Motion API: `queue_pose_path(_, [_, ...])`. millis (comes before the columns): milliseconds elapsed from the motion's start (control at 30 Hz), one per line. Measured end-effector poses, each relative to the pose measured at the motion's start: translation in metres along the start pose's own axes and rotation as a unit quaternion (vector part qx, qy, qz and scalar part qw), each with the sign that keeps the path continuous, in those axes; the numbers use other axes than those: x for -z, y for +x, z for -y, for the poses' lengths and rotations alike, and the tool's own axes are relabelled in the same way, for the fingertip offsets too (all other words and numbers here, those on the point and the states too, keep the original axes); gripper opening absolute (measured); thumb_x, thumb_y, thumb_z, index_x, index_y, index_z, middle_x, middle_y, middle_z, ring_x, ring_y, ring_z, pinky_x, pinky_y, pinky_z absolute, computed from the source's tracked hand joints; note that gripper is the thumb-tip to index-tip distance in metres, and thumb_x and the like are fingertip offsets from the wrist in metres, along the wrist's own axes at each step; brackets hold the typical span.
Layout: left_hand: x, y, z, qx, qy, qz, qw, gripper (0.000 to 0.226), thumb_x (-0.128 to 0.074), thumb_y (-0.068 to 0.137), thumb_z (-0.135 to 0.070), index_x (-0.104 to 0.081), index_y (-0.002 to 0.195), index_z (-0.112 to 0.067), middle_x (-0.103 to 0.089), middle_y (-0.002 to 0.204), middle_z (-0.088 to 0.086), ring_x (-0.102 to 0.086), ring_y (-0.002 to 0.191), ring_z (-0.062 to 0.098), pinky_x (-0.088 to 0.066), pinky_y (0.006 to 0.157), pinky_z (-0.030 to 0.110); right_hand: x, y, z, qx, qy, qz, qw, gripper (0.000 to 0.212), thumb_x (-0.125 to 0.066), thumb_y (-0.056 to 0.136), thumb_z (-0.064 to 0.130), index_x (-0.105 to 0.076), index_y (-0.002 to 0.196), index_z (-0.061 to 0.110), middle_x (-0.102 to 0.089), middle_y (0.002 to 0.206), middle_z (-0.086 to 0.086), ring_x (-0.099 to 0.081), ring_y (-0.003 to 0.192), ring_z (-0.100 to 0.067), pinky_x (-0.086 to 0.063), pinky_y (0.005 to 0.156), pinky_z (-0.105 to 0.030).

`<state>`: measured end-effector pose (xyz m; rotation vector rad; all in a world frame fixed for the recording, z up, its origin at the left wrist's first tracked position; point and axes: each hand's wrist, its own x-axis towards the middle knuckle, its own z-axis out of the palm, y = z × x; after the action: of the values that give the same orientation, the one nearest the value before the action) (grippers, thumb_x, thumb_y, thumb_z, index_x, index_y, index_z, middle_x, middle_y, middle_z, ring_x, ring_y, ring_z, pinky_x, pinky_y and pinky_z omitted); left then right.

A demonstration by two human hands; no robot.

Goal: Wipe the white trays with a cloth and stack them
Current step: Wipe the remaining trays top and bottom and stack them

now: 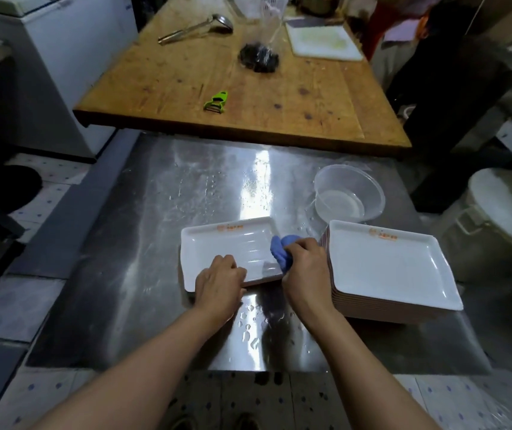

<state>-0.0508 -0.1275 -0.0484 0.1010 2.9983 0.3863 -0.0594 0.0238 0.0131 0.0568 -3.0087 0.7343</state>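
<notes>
The left hand [219,279] gripped the near rim of a white tray [217,248] on the steel surface [130,243]. The right hand [306,271] clutched a blue cloth [281,254] at the tray's right end. The stack [385,268] lay just right, nearer that hand.

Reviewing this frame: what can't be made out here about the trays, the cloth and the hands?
Head view only:
- Orange print on the single tray and on the stack of trays: too small to read.
- Blue cloth: mostly hidden by the right hand.
- Tray's near edge: covered by the left hand.
- Stack count: the edges blur together.
</notes>
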Motion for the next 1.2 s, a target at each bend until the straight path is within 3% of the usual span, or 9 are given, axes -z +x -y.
queue_pose_path(100, [-0.001,0.000,0.000,0.001,0.003,-0.018,1.000,0.018,-0.047,0.090,-0.019,-0.063,0.097,-0.016,-0.054,0.100,-0.003,-0.049,0.100,0.018,-0.020,0.052,0.027,0.005,0.001,-0.003,-0.010,0.040,-0.011,0.999,0.023,-0.054,0.080,-0.004,-0.066,0.100,-0.002,-0.055,0.116,-0.019,-0.050,0.107,-0.033,-0.041,0.088,-0.035])
queue_pose_path(467, [0.026,-0.011,0.003,-0.083,-0.022,-0.083,0.993,0.009,-0.059,0.086,-0.012,-0.064,0.081,-0.010,-0.058,0.083,0.004,-0.056,0.084,0.027,-0.026,0.055,0.028,0.032,0.002,-0.004,-0.043,0.118,-0.073,0.989,0.023,-0.052,0.085,-0.003,-0.067,0.102,-0.001,-0.055,0.116,-0.017,-0.051,0.106,-0.033,-0.044,0.090,-0.035])
queue_pose_path(567, [0.039,-0.008,-0.001,-0.073,-0.016,-0.121,0.990,0.010,-0.052,0.093,-0.018,-0.059,0.090,-0.012,-0.056,0.093,0.004,-0.053,0.091,0.026,-0.027,0.057,0.031,0.043,0.003,0.000,-0.049,0.148,-0.082,0.984,0.020,-0.053,0.088,0.003,-0.067,0.101,0.000,-0.053,0.116,-0.015,-0.053,0.103,-0.034,-0.051,0.079,-0.048])
queue_pose_path(800, [0.066,0.000,-0.005,-0.047,0.043,-0.101,0.993,0.015,-0.042,0.095,-0.019,-0.047,0.108,-0.016,-0.067,0.096,0.004,-0.062,0.087,0.032,-0.031,0.062,0.035,0.065,0.000,0.007,-0.064,0.166,-0.120,0.977,0.020,-0.052,0.088,0.002,-0.068,0.100,0.001,-0.055,0.113,-0.015,-0.055,0.099,-0.031,-0.054,0.074,-0.047])
queue_pose_path(867, [0.077,-0.003,-0.007,-0.043,-0.001,-0.138,0.990,0.016,-0.045,0.096,-0.026,-0.051,0.107,-0.015,-0.068,0.090,0.006,-0.063,0.082,0.035,-0.031,0.061,0.034,0.073,0.000,0.008,-0.060,0.163,-0.141,0.975,0.019,-0.052,0.088,0.001,-0.068,0.099,0.000,-0.056,0.111,-0.017,-0.054,0.093,-0.025,-0.054,0.071,-0.031])
queue_pose_path(900, [0.084,-0.005,-0.008,-0.037,-0.033,-0.155,0.987,0.015,-0.047,0.095,-0.027,-0.052,0.104,-0.015,-0.068,0.087,0.007,-0.062,0.081,0.036,-0.030,0.062,0.034,0.077,0.000,0.010,-0.057,0.163,-0.152,0.973,0.018,-0.053,0.088,0.001,-0.068,0.098,0.000,-0.056,0.109,-0.018,-0.051,0.088,-0.021,-0.048,0.063,-0.013])
queue_pose_path(967, [0.098,-0.009,-0.012,-0.037,-0.110,-0.185,0.976,0.011,-0.052,0.093,-0.024,-0.053,0.099,-0.015,-0.066,0.081,0.008,-0.060,0.076,0.036,-0.032,0.061,0.033,0.084,0.000,0.014,-0.055,0.169,-0.172,0.969,0.020,-0.053,0.086,-0.003,-0.068,0.098,-0.002,-0.057,0.106,-0.020,-0.045,0.082,-0.017,-0.036,0.051,0.002])
queue_pose_path(1100, [0.125,-0.019,-0.018,-0.025,-0.280,-0.218,0.935,0.006,-0.056,0.089,-0.014,-0.055,0.083,-0.016,-0.059,0.068,-0.004,-0.056,0.066,0.020,-0.041,0.061,0.031,0.097,0.002,0.024,-0.049,0.190,-0.203,0.959,0.024,-0.048,0.081,-0.011,-0.068,0.094,-0.004,-0.059,0.102,-0.022,-0.044,0.080,-0.016,-0.031,0.053,0.007])
queue_pose_path(1200, [0.141,-0.022,-0.025,0.050,-0.439,-0.160,0.883,0.017,-0.055,0.090,-0.010,-0.055,0.074,-0.017,-0.056,0.058,-0.009,-0.049,0.053,0.003,-0.038,0.053,0.017,0.105,0.002,0.036,-0.031,0.211,-0.210,0.954,0.034,-0.046,0.078,-0.014,-0.069,0.099,0.000,-0.059,0.106,-0.018,-0.050,0.087,-0.016,-0.030,0.067,0.006])
